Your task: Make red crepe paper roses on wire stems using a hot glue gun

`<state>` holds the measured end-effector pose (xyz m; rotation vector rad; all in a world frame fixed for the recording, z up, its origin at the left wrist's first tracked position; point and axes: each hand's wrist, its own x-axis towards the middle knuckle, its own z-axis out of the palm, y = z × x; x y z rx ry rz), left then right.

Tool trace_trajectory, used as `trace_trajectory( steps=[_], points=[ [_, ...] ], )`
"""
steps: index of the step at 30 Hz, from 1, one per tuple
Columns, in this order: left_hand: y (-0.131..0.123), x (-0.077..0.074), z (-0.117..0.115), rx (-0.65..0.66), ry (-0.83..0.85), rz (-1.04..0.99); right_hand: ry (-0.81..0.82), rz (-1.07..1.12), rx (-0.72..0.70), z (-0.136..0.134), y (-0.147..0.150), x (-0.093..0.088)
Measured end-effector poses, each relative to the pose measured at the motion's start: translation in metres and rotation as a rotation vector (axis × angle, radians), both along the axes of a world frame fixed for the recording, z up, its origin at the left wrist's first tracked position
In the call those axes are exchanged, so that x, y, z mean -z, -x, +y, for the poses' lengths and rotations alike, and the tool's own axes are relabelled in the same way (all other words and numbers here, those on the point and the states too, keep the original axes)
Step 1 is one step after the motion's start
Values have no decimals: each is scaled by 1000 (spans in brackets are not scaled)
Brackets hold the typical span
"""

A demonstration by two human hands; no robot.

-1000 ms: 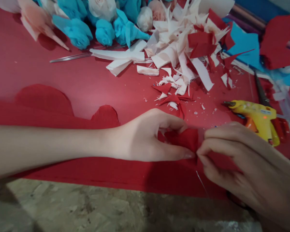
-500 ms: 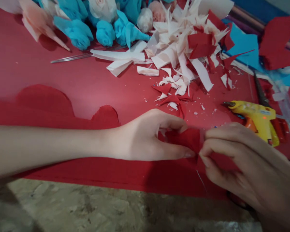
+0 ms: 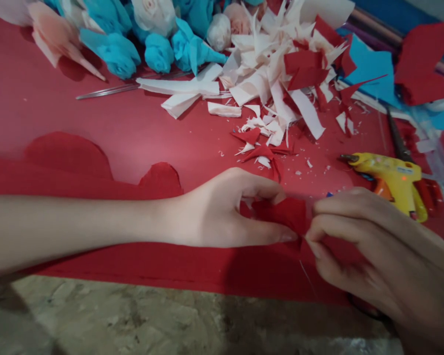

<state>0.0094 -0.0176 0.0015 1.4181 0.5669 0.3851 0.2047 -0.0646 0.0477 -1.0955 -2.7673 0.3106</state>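
My left hand (image 3: 222,212) reaches in from the left and pinches a folded piece of red crepe paper (image 3: 284,214) between thumb and fingers. My right hand (image 3: 373,256) comes in from the lower right, fingers curled, and grips the same red paper at its right side. The two hands meet thumb to thumb just above the red sheet (image 3: 133,128) that covers the table. A thin wire (image 3: 308,277) pokes down below the paper.
A yellow glue gun (image 3: 392,180) lies right of my hands. White and red paper scraps (image 3: 277,79) are heaped at the back. Blue, white and pink paper flowers (image 3: 133,34) line the far edge. A long thin rod (image 3: 107,89) lies near them.
Almost nothing moves. My right hand's fingers shift slightly on the red paper, and the view drifts a little.
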Motion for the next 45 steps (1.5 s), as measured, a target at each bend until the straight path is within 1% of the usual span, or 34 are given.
trace_trajectory(
  steps=[7,11,14,18,21,27,30,34,39,45],
  points=[
    [-1,2,-1,-10,-26,-12,-1,5,-29,0,-1,-1],
    [-1,2,-2,-32,-8,-29,13,0,-13,-2,-2,0],
    [0,2,-1,-41,-8,-35,26,10,6,-2,-1,0],
    [1,0,-1,4,-43,-45,1,72,60,0,3,-5],
    [1,-1,0,8,-24,-42,-13,130,91,2,5,-8],
    [0,-1,0,1,-20,-44,16,86,40,2,4,-6],
    [-1,0,0,-11,-31,-46,23,60,47,2,5,-4],
    [-1,1,0,-1,-52,-44,35,75,61,1,5,-1],
    [0,2,0,0,-62,-44,54,72,15,-1,2,1],
    [0,2,-1,-34,-103,-43,-39,19,-20,-2,1,3]
  ],
)
